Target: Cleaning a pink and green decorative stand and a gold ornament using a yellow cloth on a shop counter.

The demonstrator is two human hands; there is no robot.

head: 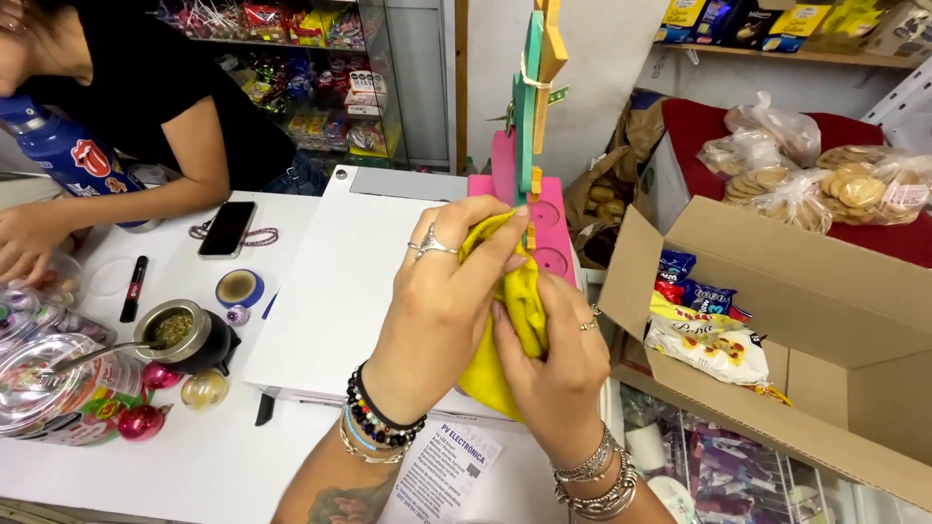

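Note:
Both my hands clutch a bunched yellow cloth [519,301] over the white counter [330,291]. My left hand [442,301], with rings and beaded bracelets, wraps the cloth from the left and top. My right hand [558,364], with silver bangles, grips it from below right. Just behind the cloth stands a pink base [544,218] carrying an upright teal and yellow wooden piece [534,87].
Another person [126,87] leans on the counter at far left beside a blue bottle [68,155] and a black phone [227,229]. A metal cup with straw [180,330], shiny baubles and a plastic candy tub [49,388] sit front left. An open cardboard box [796,330] of snack packets stands right.

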